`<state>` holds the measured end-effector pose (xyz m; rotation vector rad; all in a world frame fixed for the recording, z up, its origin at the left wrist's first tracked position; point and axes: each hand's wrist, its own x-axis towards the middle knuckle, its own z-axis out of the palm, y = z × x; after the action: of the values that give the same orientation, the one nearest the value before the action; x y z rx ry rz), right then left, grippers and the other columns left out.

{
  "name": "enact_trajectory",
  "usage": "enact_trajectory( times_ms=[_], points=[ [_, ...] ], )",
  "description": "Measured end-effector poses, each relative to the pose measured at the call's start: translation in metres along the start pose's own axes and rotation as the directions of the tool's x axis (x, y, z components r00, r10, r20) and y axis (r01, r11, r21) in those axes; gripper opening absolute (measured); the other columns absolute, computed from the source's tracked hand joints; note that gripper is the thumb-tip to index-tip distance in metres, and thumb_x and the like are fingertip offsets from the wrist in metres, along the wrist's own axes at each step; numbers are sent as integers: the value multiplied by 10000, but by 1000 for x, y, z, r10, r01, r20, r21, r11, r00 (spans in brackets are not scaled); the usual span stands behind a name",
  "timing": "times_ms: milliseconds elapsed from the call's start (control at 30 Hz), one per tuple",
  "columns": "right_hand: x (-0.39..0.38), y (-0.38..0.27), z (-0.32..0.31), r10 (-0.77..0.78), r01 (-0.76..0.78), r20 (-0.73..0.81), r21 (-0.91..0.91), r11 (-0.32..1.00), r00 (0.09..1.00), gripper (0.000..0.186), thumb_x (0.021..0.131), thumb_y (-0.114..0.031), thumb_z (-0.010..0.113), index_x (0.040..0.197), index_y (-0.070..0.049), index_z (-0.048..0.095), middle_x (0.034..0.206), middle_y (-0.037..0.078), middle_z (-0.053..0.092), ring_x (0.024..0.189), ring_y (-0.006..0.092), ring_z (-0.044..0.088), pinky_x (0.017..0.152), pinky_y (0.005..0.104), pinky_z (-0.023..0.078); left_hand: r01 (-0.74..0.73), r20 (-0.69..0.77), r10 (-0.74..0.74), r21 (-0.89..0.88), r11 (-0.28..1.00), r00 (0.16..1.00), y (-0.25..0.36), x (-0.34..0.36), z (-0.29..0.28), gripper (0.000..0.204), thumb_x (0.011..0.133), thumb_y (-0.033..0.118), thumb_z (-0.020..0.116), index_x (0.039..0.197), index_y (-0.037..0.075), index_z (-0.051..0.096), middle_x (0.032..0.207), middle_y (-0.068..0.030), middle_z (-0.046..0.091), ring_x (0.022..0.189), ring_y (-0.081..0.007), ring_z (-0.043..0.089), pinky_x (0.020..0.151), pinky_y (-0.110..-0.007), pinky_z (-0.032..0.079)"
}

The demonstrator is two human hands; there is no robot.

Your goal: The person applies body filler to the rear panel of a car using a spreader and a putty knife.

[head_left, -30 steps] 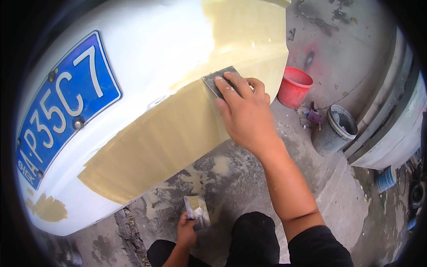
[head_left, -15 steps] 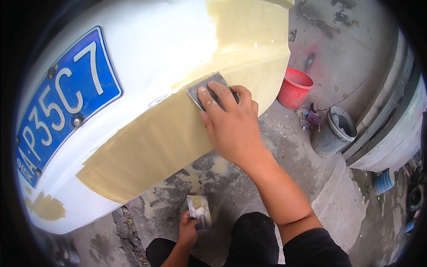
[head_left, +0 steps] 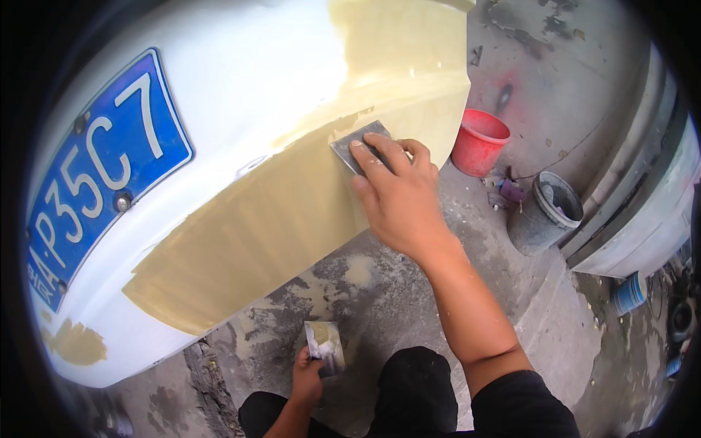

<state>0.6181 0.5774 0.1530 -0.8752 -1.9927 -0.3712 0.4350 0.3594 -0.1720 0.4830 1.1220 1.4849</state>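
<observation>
Much of the white car bumper [head_left: 248, 87] is already wearing tan filler [head_left: 252, 244], a ragged ridge [head_left: 353, 123] remaining unsmoothed above the grey spreader [head_left: 349, 150] that the right hand [head_left: 400, 186] is pinching; the left hand [head_left: 307, 378] is gripping a putty-smeared scraper [head_left: 326, 342] below.

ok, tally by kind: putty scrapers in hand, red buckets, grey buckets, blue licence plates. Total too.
Putty scrapers: 2, one in the left hand, one in the right hand
Red bucket: 1
Grey bucket: 1
Blue licence plate: 1
Total: 5
</observation>
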Motion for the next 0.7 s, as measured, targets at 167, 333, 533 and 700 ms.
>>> enact_trajectory(
  times_ms=[167, 333, 533, 700],
  points=[
    [5, -4, 6, 3, -1, -56, 33, 999, 998, 428, 841, -163, 636, 1263, -117, 579, 1323, 71, 513, 1136, 403, 434, 906, 499, 382, 62, -17, -63, -65, 996, 998, 11, -4, 16, 426, 759, -136, 468, 1159, -19, 554, 1073, -89, 646, 983, -178, 614, 896, -316, 473],
    [-9, -5, 21, -10, 11, -45, 34, 999, 999, 429, 835, -166, 638, 1257, -118, 581, 1307, 69, 522, 1130, 406, 434, 905, 502, 380, 49, -11, -49, -13, 999, 999, -6, 6, 1, 475, 761, -121, 414, 1202, 15, 528, 1133, -140, 616, 1042, -275, 625, 897, -451, 537],
    [4, 4, 1, -30, 33, -78, 40, 999, 996, 434, 830, -171, 644, 1256, -123, 579, 1298, 66, 523, 1120, 408, 435, 893, 504, 385, 45, -18, -44, 42, 998, 999, -5, 8, -2, 468, 772, -121, 406, 1199, 23, 533, 1132, -134, 618, 1036, -273, 625, 905, -445, 534],
    [2, -5, 18, -54, 57, -69, 41, 998, 996, 425, 824, -152, 648, 1245, -128, 589, 1308, 56, 515, 1117, 415, 439, 890, 500, 385, 35, -39, -33, 33, 999, 999, 1, 8, 8, 451, 773, -123, 428, 1187, 14, 545, 1113, -111, 630, 1016, -229, 618, 910, -379, 503]
  ],
)
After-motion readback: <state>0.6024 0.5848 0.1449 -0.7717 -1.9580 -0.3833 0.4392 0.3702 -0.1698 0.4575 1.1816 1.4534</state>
